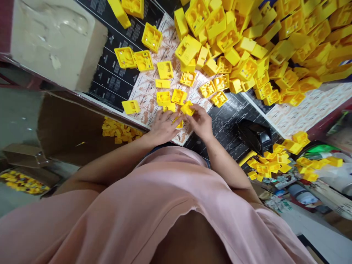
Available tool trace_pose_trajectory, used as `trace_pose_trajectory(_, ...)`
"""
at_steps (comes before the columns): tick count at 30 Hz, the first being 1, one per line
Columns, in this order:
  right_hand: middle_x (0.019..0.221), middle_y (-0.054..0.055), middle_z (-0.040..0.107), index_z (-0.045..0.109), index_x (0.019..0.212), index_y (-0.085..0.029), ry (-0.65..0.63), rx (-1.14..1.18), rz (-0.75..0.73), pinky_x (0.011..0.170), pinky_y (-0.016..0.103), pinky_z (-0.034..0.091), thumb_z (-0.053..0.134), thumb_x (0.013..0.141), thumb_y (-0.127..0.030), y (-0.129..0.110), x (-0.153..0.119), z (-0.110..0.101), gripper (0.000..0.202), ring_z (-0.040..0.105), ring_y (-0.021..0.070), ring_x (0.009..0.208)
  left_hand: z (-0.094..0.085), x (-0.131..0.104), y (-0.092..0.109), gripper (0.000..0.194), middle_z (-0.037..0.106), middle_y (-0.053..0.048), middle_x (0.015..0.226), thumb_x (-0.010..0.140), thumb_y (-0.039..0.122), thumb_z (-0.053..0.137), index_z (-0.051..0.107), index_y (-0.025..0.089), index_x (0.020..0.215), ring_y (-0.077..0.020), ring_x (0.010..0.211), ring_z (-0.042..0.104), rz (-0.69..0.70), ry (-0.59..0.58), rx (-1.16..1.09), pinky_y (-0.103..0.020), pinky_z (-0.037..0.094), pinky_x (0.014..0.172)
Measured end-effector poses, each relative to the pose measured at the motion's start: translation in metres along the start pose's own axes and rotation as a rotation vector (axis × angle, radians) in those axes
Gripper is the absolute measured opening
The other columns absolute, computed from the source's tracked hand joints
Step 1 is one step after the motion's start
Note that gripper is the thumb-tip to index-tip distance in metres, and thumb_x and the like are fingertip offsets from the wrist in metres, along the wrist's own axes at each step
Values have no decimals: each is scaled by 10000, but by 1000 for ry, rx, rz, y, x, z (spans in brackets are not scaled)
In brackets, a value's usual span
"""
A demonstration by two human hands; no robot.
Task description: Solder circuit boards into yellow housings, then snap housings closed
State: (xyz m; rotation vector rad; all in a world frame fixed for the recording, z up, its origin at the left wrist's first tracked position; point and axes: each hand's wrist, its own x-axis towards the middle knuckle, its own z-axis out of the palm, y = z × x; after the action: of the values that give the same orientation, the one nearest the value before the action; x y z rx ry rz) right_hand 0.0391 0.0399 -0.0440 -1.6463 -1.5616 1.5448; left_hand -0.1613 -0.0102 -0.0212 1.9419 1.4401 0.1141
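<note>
At the near edge of the table, my right hand pinches a small yellow plastic housing between thumb and fingers. Beside it, my left hand, with a ring on one finger, lies low with its fingers stretched forward. Its fingertips are close to another yellow housing, and a yellow piece shows partly from under the thumb side. Just beyond both hands sit open-topped yellow housings with moulded pegs inside. A flat yellow cover rests off to the left.
A large heap of yellow housings covers the far right. A plastic-lined carton stands at the far left. Below the table edge, a cardboard box holds more yellow pieces. A black container lies right of my arm.
</note>
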Motion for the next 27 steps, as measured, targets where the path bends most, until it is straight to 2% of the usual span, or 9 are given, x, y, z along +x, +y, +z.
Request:
trace_pose_trajectory(3,1114,76,776,663,1081,-232,-63,619,382,895,397,659,679,888,-550,-2,-5,-9,371,765,246,1050,4,7,5,470,688,-139,1396,971,256,532,650,209,1423,-389,1337,553,31,-19,-37,-654,315,1174)
trace_pose_trajectory(6,973,69,803,676,1000,-208,-124,913,578,768,306,672,640,918,-564,-10,-11,-19,367,792,227,962,-8,5,-1,468,701,-145,1373,972,413,573,696,207,1374,-389,1302,592,91,30,-218,-643,354,1173)
trace_pose_trajectory(8,952,59,810,679,1008,-209,-113,958,601,759,290,672,617,944,-540,-16,-14,-22,343,797,216,948,-18,4,-3,564,695,-138,1384,977,558,551,675,211,1404,-349,1299,616,56,48,-494,-555,428,1165)
trace_pose_trajectory(10,942,53,812,680,1042,-213,-103,961,584,796,307,675,619,949,-526,-22,-15,-24,332,798,216,943,-23,6,-3,658,698,-131,1377,981,661,492,635,217,1445,-318,1296,636,-77,32,-876,-474,523,1091)
trace_pose_trajectory(13,940,47,810,675,1114,-216,-92,971,546,884,351,668,637,946,-479,-28,-16,-26,314,797,217,932,-25,14,-2,676,699,-129,1375,965,692,496,608,238,1453,-322,1244,676,-269,-57,-1326,-463,609,957)
trace_pose_trajectory(15,914,29,806,672,1134,-221,-69,1002,542,923,371,659,633,951,-423,-32,-17,-27,276,794,206,889,-26,19,-1,588,673,-119,1420,973,618,535,612,252,1427,-323,1238,682,-316,-120,-1457,-481,618,955)
trace_pose_trajectory(19,826,5,793,673,1107,-219,7,1108,576,929,402,658,568,972,-334,-41,-17,-29,206,780,195,791,-32,21,7,401,685,-98,1405,984,451,591,666,239,1316,-315,1272,667,-375,-142,-1612,-490,602,1008)
trace_pose_trajectory(24,780,0,784,676,1106,-214,23,1219,599,880,382,663,533,974,-282,-52,-15,-30,207,767,183,733,-41,20,22,261,767,-77,1219,914,367,734,732,185,1102,-280,1155,718,-493,-83,-1863,-404,619,951)
trace_pose_trajectory(27,762,5,782,676,1127,-207,26,1261,628,858,368,662,491,988,-264,-54,-14,-30,239,755,175,694,-45,22,27,155,788,-63,1126,917,275,728,738,177,1037,-267,1088,739,-540,-57,-1965,-399,626,926)
